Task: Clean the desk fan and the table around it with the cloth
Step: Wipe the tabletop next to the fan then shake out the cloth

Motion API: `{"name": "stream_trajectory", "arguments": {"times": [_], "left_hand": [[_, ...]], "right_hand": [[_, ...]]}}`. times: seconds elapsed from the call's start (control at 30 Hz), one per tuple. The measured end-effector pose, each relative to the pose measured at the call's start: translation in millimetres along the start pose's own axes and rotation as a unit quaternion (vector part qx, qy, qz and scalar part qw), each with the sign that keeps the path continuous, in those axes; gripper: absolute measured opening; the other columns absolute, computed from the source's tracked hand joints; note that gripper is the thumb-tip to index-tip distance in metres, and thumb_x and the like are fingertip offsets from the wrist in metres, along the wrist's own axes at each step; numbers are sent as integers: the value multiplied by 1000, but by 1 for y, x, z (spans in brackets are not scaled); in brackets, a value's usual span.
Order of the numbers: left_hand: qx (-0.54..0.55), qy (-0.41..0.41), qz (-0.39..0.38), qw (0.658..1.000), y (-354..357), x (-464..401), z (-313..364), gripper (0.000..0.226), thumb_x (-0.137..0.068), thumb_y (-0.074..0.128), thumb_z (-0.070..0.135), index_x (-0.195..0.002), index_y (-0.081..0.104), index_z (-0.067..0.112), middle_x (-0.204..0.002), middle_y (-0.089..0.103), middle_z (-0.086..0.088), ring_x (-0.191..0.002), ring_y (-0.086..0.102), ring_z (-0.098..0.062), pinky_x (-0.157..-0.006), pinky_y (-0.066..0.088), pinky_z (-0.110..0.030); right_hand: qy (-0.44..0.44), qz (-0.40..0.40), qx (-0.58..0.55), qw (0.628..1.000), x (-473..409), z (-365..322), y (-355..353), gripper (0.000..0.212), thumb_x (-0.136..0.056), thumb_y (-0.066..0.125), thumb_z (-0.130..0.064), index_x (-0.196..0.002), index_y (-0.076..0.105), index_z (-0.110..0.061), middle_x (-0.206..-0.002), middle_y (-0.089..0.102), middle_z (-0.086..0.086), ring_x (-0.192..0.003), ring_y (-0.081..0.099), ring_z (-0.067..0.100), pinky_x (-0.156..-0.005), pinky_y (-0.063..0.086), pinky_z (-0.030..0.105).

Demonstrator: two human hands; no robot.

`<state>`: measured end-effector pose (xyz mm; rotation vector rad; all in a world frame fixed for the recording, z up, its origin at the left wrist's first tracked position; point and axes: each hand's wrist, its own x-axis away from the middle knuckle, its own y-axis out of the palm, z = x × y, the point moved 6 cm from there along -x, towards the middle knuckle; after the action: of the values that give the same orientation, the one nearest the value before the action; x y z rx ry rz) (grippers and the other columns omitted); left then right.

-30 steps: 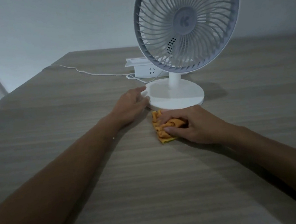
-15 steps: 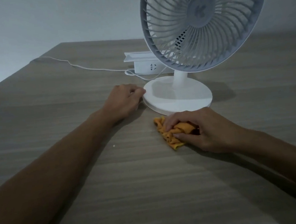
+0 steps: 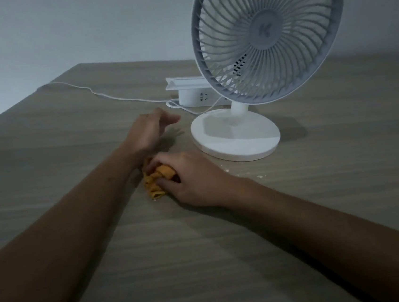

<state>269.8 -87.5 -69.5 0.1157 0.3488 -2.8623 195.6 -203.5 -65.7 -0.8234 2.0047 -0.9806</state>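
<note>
A white desk fan [image 3: 267, 35] with a grey grille stands on its round white base [image 3: 236, 139] at the right of the wooden table [image 3: 205, 261]. My right hand [image 3: 191, 178] grips a crumpled orange cloth [image 3: 156, 180] and presses it on the table, left of and in front of the base. My left hand [image 3: 149, 131] hovers just above the table, left of the base and clear of it, fingers loosely extended toward it and blurred.
A white power strip [image 3: 194, 92] lies behind the fan's base, with a white cable [image 3: 104, 94] running off to the table's far left edge. A few pale crumbs [image 3: 260, 176] lie on the table in front of the base. A wall stands behind.
My left hand has let go of the fan's base and drawn away to the left. My right hand has slid the cloth leftward across the table, away from the base.
</note>
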Motion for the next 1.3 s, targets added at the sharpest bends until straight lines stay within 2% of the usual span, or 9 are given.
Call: {"name": "stream_trajectory", "arguments": {"times": [0.1,0.27,0.43,0.63,0.83,0.93,1.03,1.17,1.3], "left_hand": [[81,-24,20,996,-23,-4,-4,44,-97,28,28,-102,70,14,-113,71,-4,-114,61,-14,-111,37,-34],[73,-33,19,997,-20,-6,-8,46,-99,30,31,-111,68,8,-119,69,-9,-117,60,-15,-111,37,-31],[-2,14,-27,1000,13,-2,4,33,-95,41,33,-106,69,19,-117,69,-4,-120,58,-15,-108,39,-30],[-115,71,-45,990,41,9,7,42,-93,41,46,-119,67,27,-117,67,7,-96,61,-1,-83,42,-18],[-45,33,-52,997,40,16,10,41,-85,45,54,-107,72,32,-118,69,5,-110,63,-13,-108,42,-37],[-34,20,-58,998,39,12,6,49,-84,43,60,-109,72,29,-122,68,4,-111,63,-13,-106,43,-35],[4,-11,-76,997,41,7,2,49,-95,41,51,-118,67,16,-119,67,4,-101,62,-6,-81,52,-14],[-60,-10,-96,994,39,3,1,69,-79,35,71,-114,70,22,-129,65,3,-118,58,-11,-114,35,-34],[-23,-31,-121,992,41,0,2,68,-94,23,64,-128,59,17,-132,62,-3,-115,55,-9,-93,40,-19]], "right_hand": [[-45,-11,-11,999,-1,-20,9,22,-84,70,-13,-106,69,-11,-100,73,5,-86,63,15,-66,33,8],[-41,-48,-14,998,30,-17,-8,22,-84,71,-17,-106,71,-18,-95,74,-1,-79,63,10,-70,38,6],[21,7,12,1000,92,23,-51,20,-85,67,-27,-105,70,-25,-103,72,-7,-90,67,10,-80,51,33],[86,74,62,992,151,52,-83,25,-86,61,-38,-109,68,-33,-117,69,-18,-110,64,1,-91,50,24],[144,73,107,981,138,68,-87,26,-84,59,-38,-108,68,-34,-106,74,-7,-73,65,4,-69,45,8],[137,72,106,982,123,67,-78,27,-84,59,-37,-109,68,-31,-109,73,-7,-87,67,9,-78,49,20],[111,74,94,987,108,57,-66,26,-85,61,-33,-109,68,-27,-107,72,-6,-92,65,11,-81,49,26],[78,64,80,992,77,42,-49,23,-87,63,-30,-108,69,-21,-102,73,-2,-88,64,14,-75,43,25],[53,52,54,996,42,30,-32,19,-87,66,-21,-105,70,-17,-96,74,2,-82,65,18,-72,42,24]]}}
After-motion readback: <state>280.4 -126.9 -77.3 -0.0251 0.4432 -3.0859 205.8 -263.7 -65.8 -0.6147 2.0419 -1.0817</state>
